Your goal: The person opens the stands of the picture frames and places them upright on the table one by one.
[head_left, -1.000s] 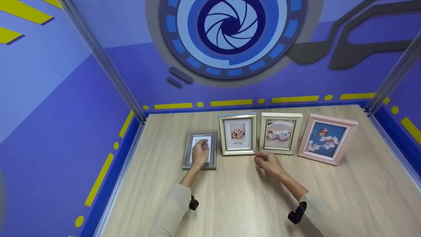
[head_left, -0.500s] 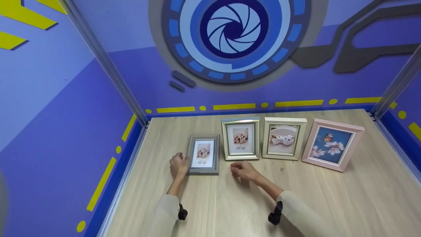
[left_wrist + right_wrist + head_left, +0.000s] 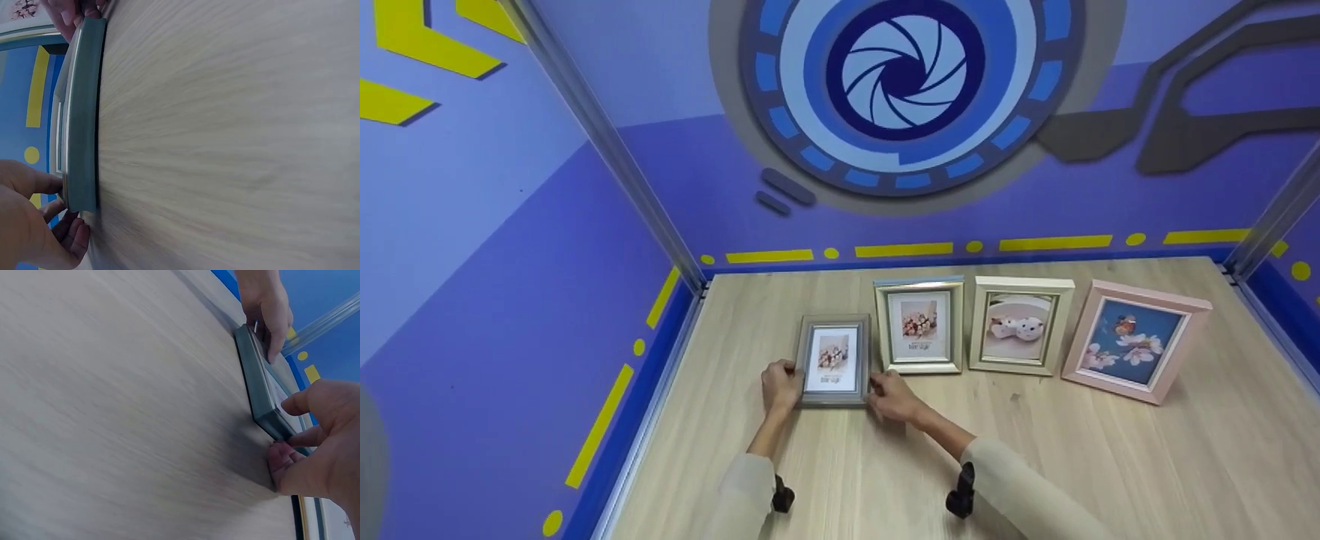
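A grey photo frame (image 3: 835, 401) with a flower picture lies on the table, left of the other frames. My left hand (image 3: 781, 386) grips its left edge; in the left wrist view the thumb is on the frame's face and the other fingers curl by its side. At the opposite edge, my right hand (image 3: 896, 397) pinches the frame, thumb over the top and fingers at the side, as the right wrist view shows. The frame's grey-green side (image 3: 84, 118) sits close over the wood, with a dark gap along its lower edge. Its back is hidden.
Three frames stand in a row to the right: a gold-edged one (image 3: 919, 367), a cream one (image 3: 1021, 369) and a pink one (image 3: 1181, 345). Blue and purple printed walls (image 3: 780, 172) enclose the wooden table (image 3: 1035, 457) at the back and sides.
My left hand has gone from over the grey frame's picture to its left edge. The right hand has come leftward from near the cream frame and taken hold of the right edge.
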Tool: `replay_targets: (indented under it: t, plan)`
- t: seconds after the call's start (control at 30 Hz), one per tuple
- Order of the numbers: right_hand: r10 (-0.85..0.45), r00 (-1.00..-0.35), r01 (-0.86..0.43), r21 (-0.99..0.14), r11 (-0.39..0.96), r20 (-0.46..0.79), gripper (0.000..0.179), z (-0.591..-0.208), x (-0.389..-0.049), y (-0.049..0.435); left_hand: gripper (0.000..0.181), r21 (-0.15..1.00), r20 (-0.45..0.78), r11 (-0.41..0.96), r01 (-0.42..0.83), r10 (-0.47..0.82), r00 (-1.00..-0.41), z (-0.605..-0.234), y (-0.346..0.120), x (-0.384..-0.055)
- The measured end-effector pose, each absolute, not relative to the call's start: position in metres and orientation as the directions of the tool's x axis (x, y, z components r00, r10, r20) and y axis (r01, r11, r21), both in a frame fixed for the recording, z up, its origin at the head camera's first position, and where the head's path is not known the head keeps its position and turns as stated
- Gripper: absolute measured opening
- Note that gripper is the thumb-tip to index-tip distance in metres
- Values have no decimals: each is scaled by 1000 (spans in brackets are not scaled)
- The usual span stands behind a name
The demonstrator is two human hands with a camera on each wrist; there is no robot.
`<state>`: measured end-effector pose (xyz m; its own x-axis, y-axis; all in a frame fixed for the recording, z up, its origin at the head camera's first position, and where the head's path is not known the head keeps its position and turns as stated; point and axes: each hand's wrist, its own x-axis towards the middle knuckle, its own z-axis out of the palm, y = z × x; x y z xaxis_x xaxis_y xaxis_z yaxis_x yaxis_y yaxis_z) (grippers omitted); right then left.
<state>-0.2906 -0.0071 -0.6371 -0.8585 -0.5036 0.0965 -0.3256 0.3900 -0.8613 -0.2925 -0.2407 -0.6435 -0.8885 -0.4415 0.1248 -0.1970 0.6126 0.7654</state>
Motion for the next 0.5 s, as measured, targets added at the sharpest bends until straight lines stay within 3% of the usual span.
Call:
replay_targets:
  t: [0.23, 0.33, 0.5]
  plan:
    - [-454, -891, -226, -864, 451, -3, 22, -630, -285, -9, 13, 772, 47, 588, -242, -433, -900, -638, -236, -284]
    - [-447, -894, -196, -877, 440, -25, 38, -628, -284, -9, 11, 778, 7, 567, -271, -439, -899, -635, -235, -279]
    - [-411, -911, -161, -905, 394, -17, 36, -626, -282, -9, 7, 789, -51, 529, -311, -449, -892, -631, -235, -274]
